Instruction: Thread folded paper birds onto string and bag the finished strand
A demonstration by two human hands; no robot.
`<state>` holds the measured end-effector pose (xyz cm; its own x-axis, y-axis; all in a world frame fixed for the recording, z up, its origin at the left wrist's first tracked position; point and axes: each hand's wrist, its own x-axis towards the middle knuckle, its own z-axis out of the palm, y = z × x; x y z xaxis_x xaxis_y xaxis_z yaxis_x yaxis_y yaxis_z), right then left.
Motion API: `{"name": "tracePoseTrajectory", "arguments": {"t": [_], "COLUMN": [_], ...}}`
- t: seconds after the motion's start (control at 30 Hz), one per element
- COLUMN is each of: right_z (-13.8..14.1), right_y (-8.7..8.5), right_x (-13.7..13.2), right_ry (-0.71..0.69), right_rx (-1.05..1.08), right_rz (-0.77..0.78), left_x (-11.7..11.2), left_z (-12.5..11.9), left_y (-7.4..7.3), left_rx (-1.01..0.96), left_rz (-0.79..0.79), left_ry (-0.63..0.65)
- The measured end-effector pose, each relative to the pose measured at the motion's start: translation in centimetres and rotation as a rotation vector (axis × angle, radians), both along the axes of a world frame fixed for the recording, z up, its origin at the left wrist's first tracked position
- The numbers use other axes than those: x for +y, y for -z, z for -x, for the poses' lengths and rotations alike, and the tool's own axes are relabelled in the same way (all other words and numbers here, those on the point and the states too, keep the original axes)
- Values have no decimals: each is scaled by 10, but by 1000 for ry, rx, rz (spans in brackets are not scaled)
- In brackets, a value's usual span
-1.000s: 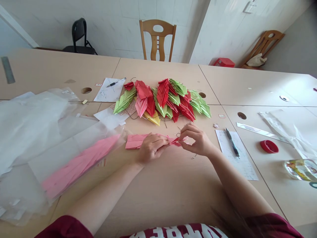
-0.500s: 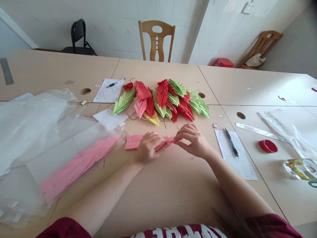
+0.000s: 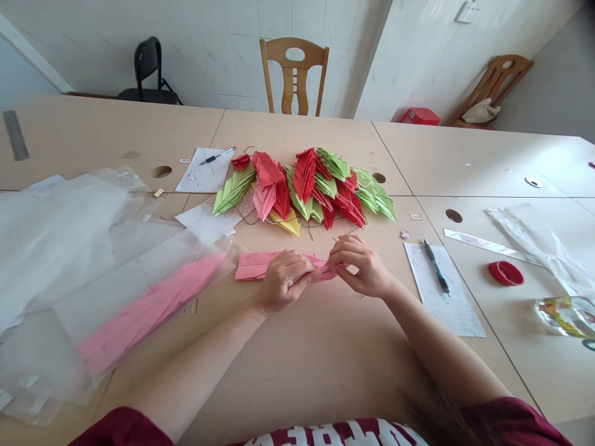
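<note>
Between my two hands is a folded strip of pink paper (image 3: 323, 274), partly covered by the fingers. My left hand (image 3: 284, 282) pinches its left part, fingers closed. At its right end, the fingertips of my right hand (image 3: 357, 265) are pressed together on it. Another flat pink paper (image 3: 251, 266) lies on the table under and left of my left hand. Beyond the hands rests a heap of folded paper pieces (image 3: 304, 186) in red, green, pink and yellow, with thin dark cords among them.
Clear plastic bags (image 3: 65, 229) spread over the left side, one holding pink paper strips (image 3: 153, 310). At right are a written sheet (image 3: 437, 272) with a pen (image 3: 436, 266), a ruler (image 3: 488, 244), a red tape roll (image 3: 506, 273) and a glass cup (image 3: 564, 316).
The pink paper between my hands has turned, showing a broader pale face. My left thumb has come up over it, and my right fingers have shifted slightly along the right end.
</note>
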<state>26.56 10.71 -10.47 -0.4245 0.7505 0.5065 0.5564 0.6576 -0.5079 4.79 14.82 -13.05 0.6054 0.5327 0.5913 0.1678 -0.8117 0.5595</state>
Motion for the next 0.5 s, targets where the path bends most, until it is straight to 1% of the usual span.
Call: {"name": "tracePoseTrajectory", "arguments": {"t": [0.1, 0.2, 0.37, 0.43, 0.5], "right_z": [-5, -7, 0, 5, 9], "right_y": [1, 3, 4, 5, 4], "right_x": [2, 3, 0, -2, -3], "right_ry": [30, 54, 80, 74, 60], "right_rx": [8, -6, -33, -60, -84], "right_rz": [-18, -43, -48, -53, -64], "left_x": [2, 5, 7, 5, 2], "left_z": [1, 2, 0, -1, -2], "left_y": [1, 3, 5, 5, 4], "left_rx": [-7, 15, 104, 116, 111], "left_rz": [4, -26, -83, -106, -116], "left_ry": [-10, -30, -137, -132, -94]}}
